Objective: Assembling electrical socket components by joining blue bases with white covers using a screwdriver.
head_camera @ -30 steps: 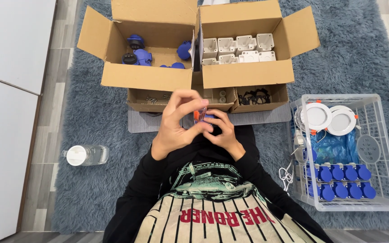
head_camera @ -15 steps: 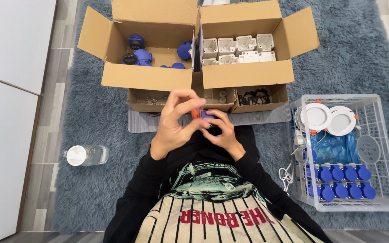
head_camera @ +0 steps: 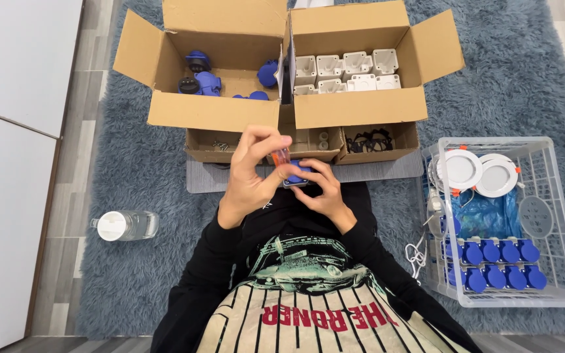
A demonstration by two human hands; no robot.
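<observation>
Operator's clothing: black long-sleeved top, both sleeves reaching the wrists. Chest panel carries a pale green graphic print. Lower front section — cream fabric with thin black vertical stripes — bears red block lettering. Left hand (head_camera: 250,186) and right hand (head_camera: 325,196) bare — no gloves.

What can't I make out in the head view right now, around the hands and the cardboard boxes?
- Small blue part: mostly covered by the left hand and right hand; shape unclear.
- Orange-handled tool: tip hidden between the fingers.
- Low cardboard tray: its contents are shadowed by the box flaps and too small to identify.
- Blue plastic bag in the clear plastic crate: contents hidden.
</observation>
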